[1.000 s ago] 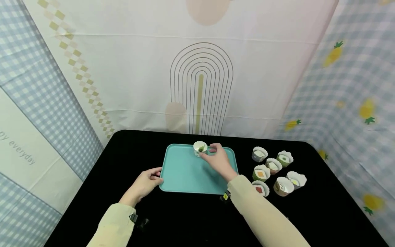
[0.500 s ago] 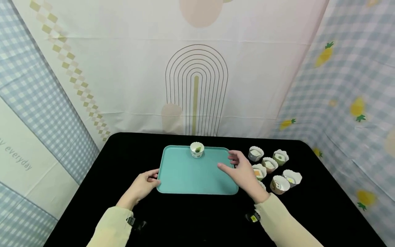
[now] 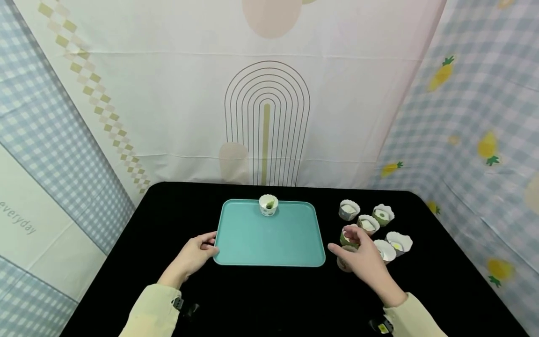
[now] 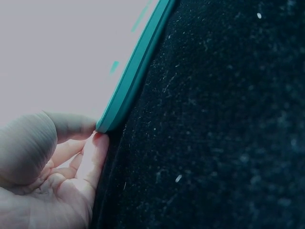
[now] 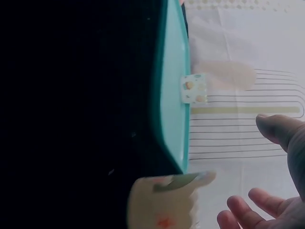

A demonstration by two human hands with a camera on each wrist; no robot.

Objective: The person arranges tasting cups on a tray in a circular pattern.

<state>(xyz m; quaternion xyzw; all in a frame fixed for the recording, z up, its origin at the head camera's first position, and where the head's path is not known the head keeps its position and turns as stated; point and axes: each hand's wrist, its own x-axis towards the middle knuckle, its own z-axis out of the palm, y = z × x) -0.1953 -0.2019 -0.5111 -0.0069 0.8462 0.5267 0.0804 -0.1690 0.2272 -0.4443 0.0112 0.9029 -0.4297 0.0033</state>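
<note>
Your right hand (image 3: 364,257): thumb and fingers spread, pinching nothing, reaching over the near left side of the cup group. Key relation: the brown cup (image 3: 343,265) lies below your thumb, toward you, with the green cup (image 3: 346,240) just beyond it, partly behind your fingers. The right wrist view shows a cup apart from your fingers. Your right hand is much the nearer to both. Contents of these two: hidden, cannot tell.

Your left hand (image 3: 195,252): thumb and finger pinch the tray (image 3: 269,238) at its left edge, by the near corner. Tray's long axis runs side to side before you. On it, at the far rim, one upright white cup (image 3: 268,210) with a green piece inside.

Farther right, a grey cup (image 3: 400,243) holds something white with a yellow patch.
</note>
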